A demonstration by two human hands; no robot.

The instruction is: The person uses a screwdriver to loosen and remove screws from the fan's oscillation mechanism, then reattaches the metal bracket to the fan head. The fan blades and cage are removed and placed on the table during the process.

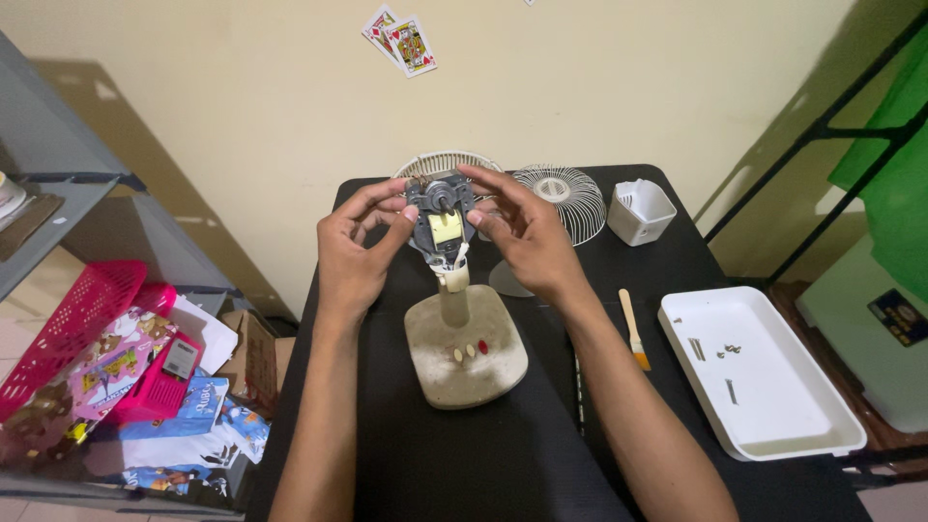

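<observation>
A bare fan motor [441, 215] with a yellow part on its back stands on a short neck above a dirty beige fan base [466, 353] with small red and yellow buttons. My left hand [356, 253] grips the motor's left side with thumb and fingers. My right hand [520, 237] holds its right side and top. Both hands are closed around the motor over the black table [445, 464].
Two white fan grilles [570, 198] lie behind the motor, next to a white plastic housing [640, 211]. A small brush [633, 329] lies right of the base. A white tray [764, 372] holds several screws. Pink baskets [72, 324] and packets sit at left.
</observation>
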